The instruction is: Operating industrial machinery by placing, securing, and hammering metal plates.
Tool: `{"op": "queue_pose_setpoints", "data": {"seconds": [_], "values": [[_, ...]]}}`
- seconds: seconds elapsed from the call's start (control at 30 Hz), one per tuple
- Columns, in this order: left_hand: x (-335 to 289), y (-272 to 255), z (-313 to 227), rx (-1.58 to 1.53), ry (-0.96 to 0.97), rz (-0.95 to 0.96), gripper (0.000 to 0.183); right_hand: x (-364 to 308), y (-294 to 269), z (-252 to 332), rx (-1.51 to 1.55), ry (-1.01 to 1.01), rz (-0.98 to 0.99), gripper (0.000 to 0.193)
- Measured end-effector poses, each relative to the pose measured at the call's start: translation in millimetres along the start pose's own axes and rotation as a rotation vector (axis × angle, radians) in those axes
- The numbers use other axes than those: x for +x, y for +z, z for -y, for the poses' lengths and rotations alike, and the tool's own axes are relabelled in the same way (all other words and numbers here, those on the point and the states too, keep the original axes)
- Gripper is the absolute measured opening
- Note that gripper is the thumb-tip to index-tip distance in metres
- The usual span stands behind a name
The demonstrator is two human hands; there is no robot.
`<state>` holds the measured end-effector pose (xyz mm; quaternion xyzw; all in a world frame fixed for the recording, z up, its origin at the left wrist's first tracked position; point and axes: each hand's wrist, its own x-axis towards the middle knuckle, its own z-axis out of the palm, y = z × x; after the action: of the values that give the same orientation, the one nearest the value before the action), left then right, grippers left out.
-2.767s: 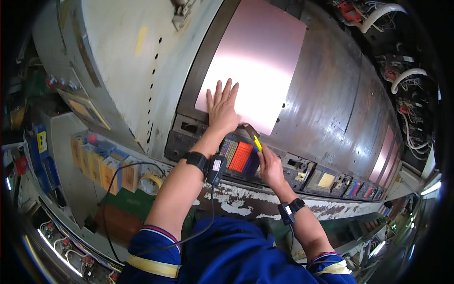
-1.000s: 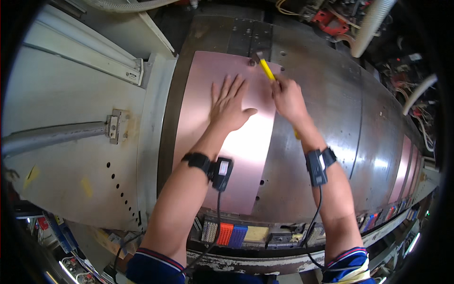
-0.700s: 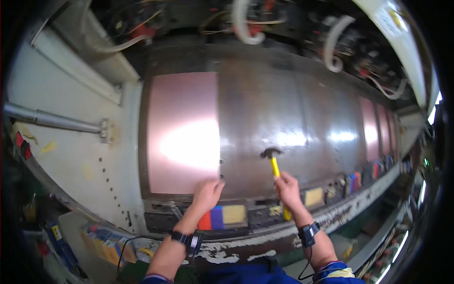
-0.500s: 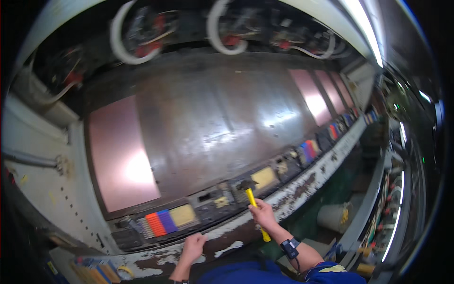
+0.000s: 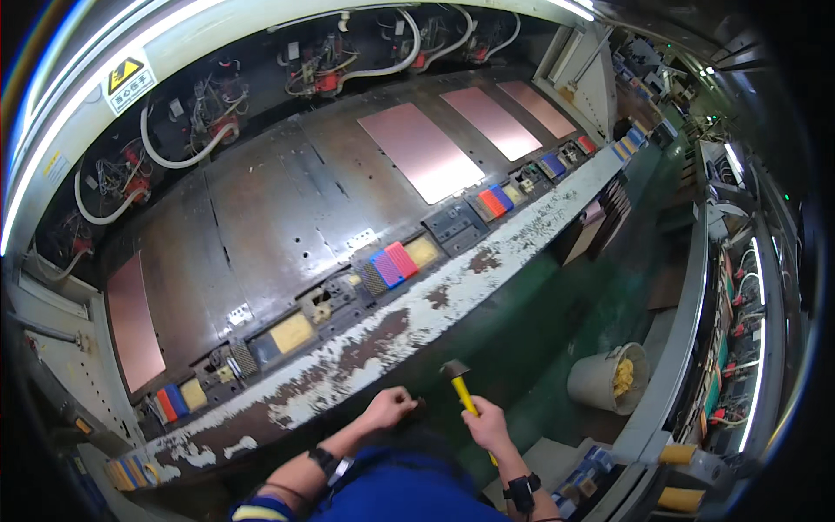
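My right hand (image 5: 487, 426) is wrapped round the yellow handle of a hammer (image 5: 464, 395), whose dark head points up and away from me over the green floor. To its left, my left hand (image 5: 390, 407) is closed in front of my body, beside the machine's worn front edge. A small dark patch shows at its fingertips; I cannot make out what, if anything, it holds. Past the hands runs the peeling white and brown front beam (image 5: 374, 348). Neither hand touches it.
Copper-coloured sheets (image 5: 422, 152) lie on the dark metal bed (image 5: 252, 209). Along its front sit coloured blocks (image 5: 393, 264) and yellow pads (image 5: 291, 332). White hoses (image 5: 187, 161) hang at the back. A bucket (image 5: 587, 383) with yellow contents stands to the right.
My view has swung to the right along the machine. The hammer has moved from over the bed's front edge to above the floor, still in my right hand. My left hand stays closed.
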<state>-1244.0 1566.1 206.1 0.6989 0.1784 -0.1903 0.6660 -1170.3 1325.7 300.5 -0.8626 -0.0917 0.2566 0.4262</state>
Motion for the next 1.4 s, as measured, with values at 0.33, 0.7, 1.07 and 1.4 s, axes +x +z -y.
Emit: {"op": "queue_pose_setpoints", "data": {"seconds": [0.33, 0.7, 1.07, 1.4], "values": [[278, 91, -232, -0.557, 0.008, -0.033, 0.018, 128, -217, -40, 0.606, 0.276, -0.256, 0.028], [549, -35, -259, 0.016, 0.207, -0.965, 0.018, 454, -313, -21, 0.069, 0.150, 0.241, 0.024], [641, -102, -253, 0.589, -0.241, -0.891, 0.087, 673, -262, 75, -0.249, -0.359, 0.482, 0.029], [654, -85, -270, 0.488, -0.331, -1.006, 0.096, 730, -276, 48, -0.511, -0.399, 0.495, 0.027]]}}
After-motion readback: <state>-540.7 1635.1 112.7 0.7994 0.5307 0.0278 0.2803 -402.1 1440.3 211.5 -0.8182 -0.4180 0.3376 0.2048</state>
